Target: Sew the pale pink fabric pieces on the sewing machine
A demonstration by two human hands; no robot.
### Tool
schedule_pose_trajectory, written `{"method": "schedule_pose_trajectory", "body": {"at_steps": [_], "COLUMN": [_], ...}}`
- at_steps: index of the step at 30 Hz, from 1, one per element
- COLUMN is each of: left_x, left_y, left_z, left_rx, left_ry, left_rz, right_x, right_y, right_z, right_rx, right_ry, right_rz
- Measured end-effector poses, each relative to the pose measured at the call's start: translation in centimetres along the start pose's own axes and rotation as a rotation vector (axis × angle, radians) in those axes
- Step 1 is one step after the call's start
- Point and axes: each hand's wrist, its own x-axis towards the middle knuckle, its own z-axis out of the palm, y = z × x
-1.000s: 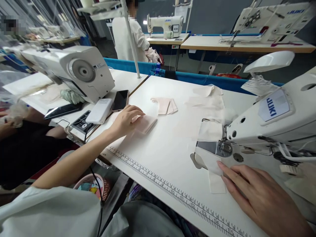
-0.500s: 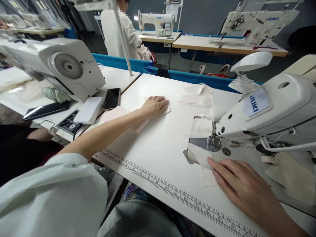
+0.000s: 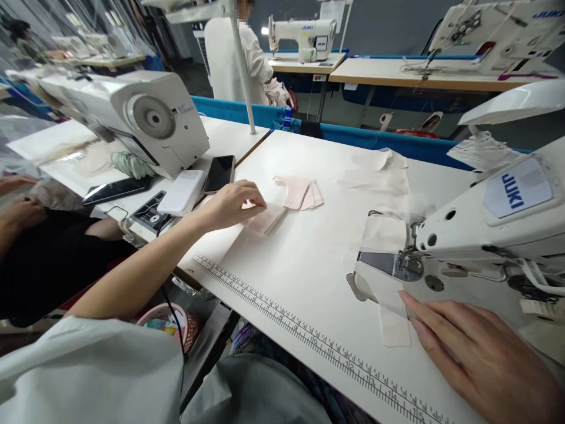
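Observation:
My left hand (image 3: 236, 205) hovers at a folded stack of pale pink fabric pieces (image 3: 267, 221). Its fingers curl towards the thumb in a pinch; whatever lies between the tips cannot be made out. Just beyond it, several fanned pink fabric pieces (image 3: 302, 193) rest on the white tabletop. My right hand (image 3: 472, 341) lies flat with fingers stretched, its index fingertip touching a pale fabric strip (image 3: 394, 321). That strip runs down from the needle area of the JUKI sewing machine (image 3: 498, 212). More pale fabric (image 3: 379, 182) spreads behind the needle area.
A phone (image 3: 219, 174), a white power bank-like box (image 3: 180, 192) and another sewing machine (image 3: 145, 121) stand to the left. A printed ruler (image 3: 304, 335) follows the table's front edge. Beyond the blue cloth trough (image 3: 353, 136) sits a person in white (image 3: 229, 65).
My left hand has come off the fanned pink pieces and moved left to the folded stack, its fingers now curled. My right hand stays at the strip. The view has turned slightly left.

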Motion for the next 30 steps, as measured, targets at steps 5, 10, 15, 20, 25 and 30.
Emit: {"method": "schedule_pose_trajectory", "body": {"at_steps": [5, 10, 15, 20, 25, 30], "left_x": [-1.9, -1.3, -1.3, -2.6, -5.3, -8.3], "left_y": [-0.3, -0.1, 1.0, 5.4, 10.2, 11.9], "left_z": [1.1, 1.4, 0.1, 1.9, 5.9, 7.3], "left_rx": [0.071, 0.058, -0.072, -0.268, -0.249, 0.063], "left_ry": [-0.025, -0.004, -0.066, -0.023, 0.064, -0.102], "left_rz": [0.016, -0.029, -0.198, -0.243, 0.130, 0.331], "right_x": [0.5, 0.5, 0.3, 0.4, 0.7, 0.9], "right_y": [-0.3, -0.5, -0.7, -1.3, -2.0, -2.3], "right_z": [-0.2, -0.5, -0.6, -0.5, -0.3, 0.0], "right_rx": [-0.020, -0.049, -0.045, -0.053, -0.117, -0.209], "right_ry": [0.013, 0.009, -0.025, -0.062, -0.101, -0.106], "right_rz": [-0.027, 0.005, 0.065, 0.090, 0.117, 0.142]}}
